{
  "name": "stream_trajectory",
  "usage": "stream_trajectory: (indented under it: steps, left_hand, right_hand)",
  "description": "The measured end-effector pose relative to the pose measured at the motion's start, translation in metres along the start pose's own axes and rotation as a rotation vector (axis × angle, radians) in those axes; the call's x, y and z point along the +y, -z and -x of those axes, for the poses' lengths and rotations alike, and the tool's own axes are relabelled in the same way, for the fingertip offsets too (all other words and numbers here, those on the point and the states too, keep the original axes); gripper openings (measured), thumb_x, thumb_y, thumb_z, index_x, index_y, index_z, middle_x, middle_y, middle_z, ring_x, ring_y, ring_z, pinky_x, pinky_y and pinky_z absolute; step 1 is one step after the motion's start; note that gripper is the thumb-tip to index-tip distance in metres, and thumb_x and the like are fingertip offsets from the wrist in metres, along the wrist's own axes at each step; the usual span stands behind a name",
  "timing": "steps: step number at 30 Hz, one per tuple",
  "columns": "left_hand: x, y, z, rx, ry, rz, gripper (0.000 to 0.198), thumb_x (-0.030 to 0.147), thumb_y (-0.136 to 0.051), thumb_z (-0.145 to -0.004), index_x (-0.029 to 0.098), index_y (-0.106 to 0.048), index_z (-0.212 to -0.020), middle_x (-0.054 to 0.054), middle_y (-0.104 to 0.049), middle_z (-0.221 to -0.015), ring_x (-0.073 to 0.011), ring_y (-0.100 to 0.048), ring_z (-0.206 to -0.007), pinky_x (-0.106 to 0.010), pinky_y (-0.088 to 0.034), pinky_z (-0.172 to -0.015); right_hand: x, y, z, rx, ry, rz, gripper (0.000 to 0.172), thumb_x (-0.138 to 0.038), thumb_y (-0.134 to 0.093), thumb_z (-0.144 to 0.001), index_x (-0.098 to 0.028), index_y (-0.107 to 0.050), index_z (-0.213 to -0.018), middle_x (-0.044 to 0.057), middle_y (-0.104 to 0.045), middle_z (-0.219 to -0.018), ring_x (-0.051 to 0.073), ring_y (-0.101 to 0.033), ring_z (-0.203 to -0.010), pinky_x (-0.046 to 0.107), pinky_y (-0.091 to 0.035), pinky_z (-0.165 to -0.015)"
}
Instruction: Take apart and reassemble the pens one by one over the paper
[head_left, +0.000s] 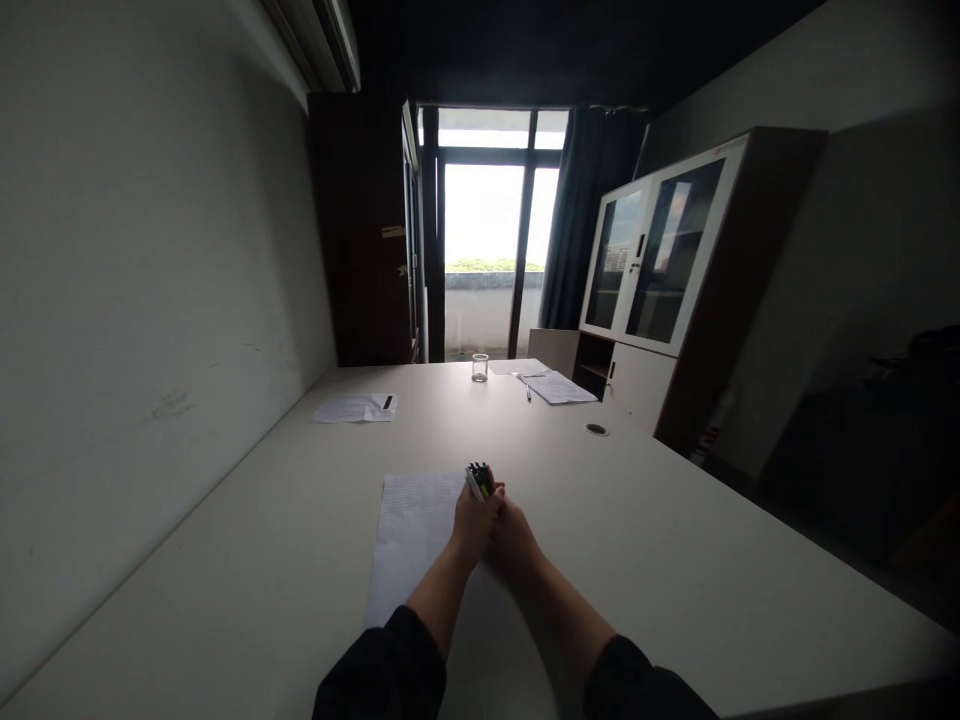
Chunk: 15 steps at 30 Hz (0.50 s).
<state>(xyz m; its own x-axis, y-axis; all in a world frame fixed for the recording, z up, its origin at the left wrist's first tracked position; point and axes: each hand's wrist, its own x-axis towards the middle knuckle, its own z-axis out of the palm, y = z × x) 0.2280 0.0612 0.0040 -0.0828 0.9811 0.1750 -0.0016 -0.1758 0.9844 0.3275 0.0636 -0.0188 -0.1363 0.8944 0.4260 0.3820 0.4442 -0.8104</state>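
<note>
A bundle of several pens [480, 481], some dark, one white and one reddish, sticks up out of my two hands. My left hand [473, 525] is wrapped round the bundle. Against it my right hand [514, 532] is closed, its fingers at the right side of the pens. The lower ends of the pens are hidden in the hands. Beneath and to the left of the hands lies a sheet of paper [409, 540] with printed lines near its top, flat on the white table [637, 560].
Farther back stands a clear glass cup [480, 368]. Papers [559, 387] with a pen [528, 393] beside them lie at the back right, and more paper [352, 408] at the back left. A round cable hole [597, 429] sits near the right edge. A wall [150, 350] borders the left side.
</note>
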Motion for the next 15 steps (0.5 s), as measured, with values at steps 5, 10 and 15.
stream_trajectory:
  steps: [5, 10, 15]
  left_hand:
    - [0.007, 0.004, -0.005, 0.088, 0.041, 0.195, 0.026, 0.033, -0.067, -0.092, 0.012, -0.062, -0.107, -0.008, -0.070, -0.095, -0.0214, -0.071, -0.088, -0.038, -0.057, -0.081]
    - [0.011, 0.038, -0.011, 0.165, 0.081, 0.305, 0.030, 0.038, -0.063, -0.093, 0.015, -0.056, -0.113, -0.002, -0.066, -0.082, -0.0187, -0.070, -0.075, -0.032, -0.057, -0.068]
    - [0.011, 0.105, -0.022, 0.243, 0.166, 0.236, 0.028, 0.033, -0.060, -0.098, 0.014, -0.060, -0.119, -0.007, -0.066, -0.109, -0.0184, -0.067, -0.086, -0.035, -0.059, -0.073]
  right_hand:
    - [-0.004, 0.001, 0.005, -0.079, 0.029, -0.020, 0.037, -0.030, -0.066, -0.080, -0.017, -0.065, -0.114, 0.009, -0.076, -0.098, 0.028, -0.071, -0.090, 0.036, -0.055, -0.076]
    - [-0.003, -0.004, 0.010, -0.184, 0.090, -0.013, 0.045, -0.022, -0.069, -0.075, -0.022, -0.062, -0.120, 0.003, -0.075, -0.090, 0.019, -0.070, -0.075, 0.029, -0.055, -0.065]
    - [-0.009, -0.004, 0.017, -0.149, 0.169, 0.075, 0.045, -0.020, -0.067, -0.077, -0.024, -0.057, -0.121, 0.005, -0.070, -0.096, 0.020, -0.065, -0.080, 0.034, -0.055, -0.069]
